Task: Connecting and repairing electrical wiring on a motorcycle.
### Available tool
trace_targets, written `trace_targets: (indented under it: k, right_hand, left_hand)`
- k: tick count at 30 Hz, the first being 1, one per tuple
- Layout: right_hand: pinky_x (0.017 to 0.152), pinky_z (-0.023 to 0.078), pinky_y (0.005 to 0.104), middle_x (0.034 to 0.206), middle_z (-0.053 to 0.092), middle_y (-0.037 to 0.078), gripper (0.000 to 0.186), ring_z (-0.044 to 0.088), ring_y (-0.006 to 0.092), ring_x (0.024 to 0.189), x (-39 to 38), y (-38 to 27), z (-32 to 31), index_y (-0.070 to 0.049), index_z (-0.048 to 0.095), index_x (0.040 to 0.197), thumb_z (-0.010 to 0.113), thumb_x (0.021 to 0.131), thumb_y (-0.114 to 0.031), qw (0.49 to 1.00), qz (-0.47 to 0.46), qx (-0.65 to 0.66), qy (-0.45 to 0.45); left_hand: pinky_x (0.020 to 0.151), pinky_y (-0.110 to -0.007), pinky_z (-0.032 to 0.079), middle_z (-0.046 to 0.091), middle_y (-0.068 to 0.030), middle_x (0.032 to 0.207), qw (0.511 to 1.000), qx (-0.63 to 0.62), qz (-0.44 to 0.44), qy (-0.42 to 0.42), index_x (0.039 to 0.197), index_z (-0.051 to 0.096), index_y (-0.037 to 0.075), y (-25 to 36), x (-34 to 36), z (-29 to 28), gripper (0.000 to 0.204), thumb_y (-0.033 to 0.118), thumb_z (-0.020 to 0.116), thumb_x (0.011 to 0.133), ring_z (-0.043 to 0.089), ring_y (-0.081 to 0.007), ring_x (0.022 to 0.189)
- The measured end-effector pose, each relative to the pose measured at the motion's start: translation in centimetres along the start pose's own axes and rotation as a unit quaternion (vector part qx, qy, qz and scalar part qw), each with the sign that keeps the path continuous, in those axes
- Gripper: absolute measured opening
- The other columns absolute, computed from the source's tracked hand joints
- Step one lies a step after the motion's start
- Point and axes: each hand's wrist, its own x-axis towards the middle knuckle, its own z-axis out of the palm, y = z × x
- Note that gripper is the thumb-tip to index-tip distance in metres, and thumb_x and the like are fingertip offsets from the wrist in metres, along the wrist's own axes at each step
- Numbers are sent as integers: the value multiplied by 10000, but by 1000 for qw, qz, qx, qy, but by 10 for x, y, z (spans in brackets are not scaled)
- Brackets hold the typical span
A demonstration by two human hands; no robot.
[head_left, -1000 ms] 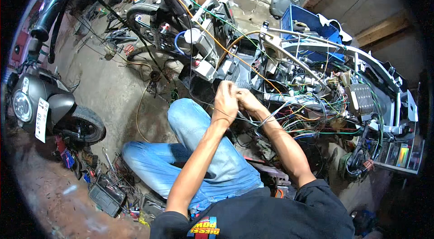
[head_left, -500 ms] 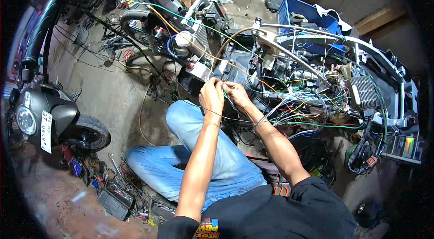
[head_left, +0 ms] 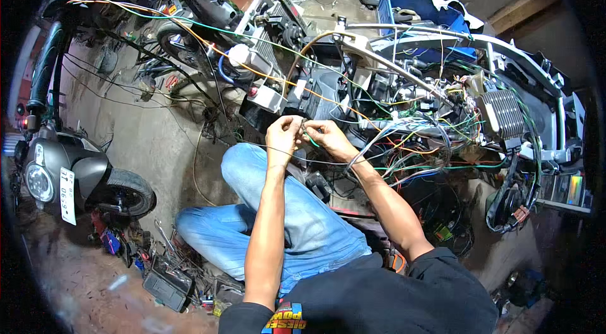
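My left hand (head_left: 284,139) is closed, with thumb and fingers pinched on a thin dark wire (head_left: 303,125) in front of my raised knee. Just beside it my right hand (head_left: 332,140) pinches too, and a short green wire (head_left: 310,139) shows under its fingertips. The fingertips of both hands nearly meet, so the small wire ends between them are hard to make out. Another dark wire (head_left: 315,161) runs across below the hands. To their right lies a tangled multicoloured wiring harness (head_left: 410,138) on a stripped vehicle frame (head_left: 404,69).
A white reservoir (head_left: 268,99) and a radiator (head_left: 265,50) stand beyond my hands. Long orange and green wires (head_left: 189,21) stretch to the upper left. A scooter (head_left: 69,170) stands at left, a blue crate (head_left: 429,15) at back right. An open black toolbox (head_left: 167,283) lies lower left.
My hands have drawn slightly apart, the right one shifting rightward from the left, and the dark wire between them shows more. The whole view has shifted a little.
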Motion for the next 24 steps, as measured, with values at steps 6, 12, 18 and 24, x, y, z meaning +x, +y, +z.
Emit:
trace_targets:
  k: [6, 12, 18, 24]
  right_hand:
    - [763, 503, 267, 890, 679, 21, 165, 596, 85, 825, -16, -11, 11, 51, 661, 1009, 602, 968, -98, 991, -87, -100, 21]
    - [751, 514, 287, 836, 694, 90, 181, 622, 96, 801, -45, -27, 16, 30, 650, 1067, 590, 911, -40, 966, -69, -246, 45]
    - [726, 518, 313, 897, 708, 159, 255, 655, 142, 794, -58, -27, 20, 9, 661, 1078, 569, 840, 18, 951, -124, -277, 62]
    - [707, 524, 363, 879, 673, 175, 191, 670, 307, 792, -47, -23, 21, 8, 670, 1039, 621, 858, -26, 932, -171, -301, 108]
  left_hand:
    - [584, -235, 496, 669, -16, 773, 999, 11, 34, -40, 972, 676, 5, 29, -31, -4, 179, 182, 657, 946, 602, -74, 650]
    - [611, -251, 503, 670, -44, 742, 979, 137, 127, -81, 921, 642, -10, 47, -57, -5, 175, 164, 643, 945, 607, -75, 681]
    - [653, -256, 492, 680, -47, 816, 989, 85, 48, -116, 939, 638, -6, 24, -46, -7, 231, 222, 673, 938, 600, -74, 744]
    - [714, -275, 539, 692, -72, 900, 994, 31, -11, -108, 1057, 645, -19, 8, -40, -9, 391, 355, 670, 943, 661, -144, 797]
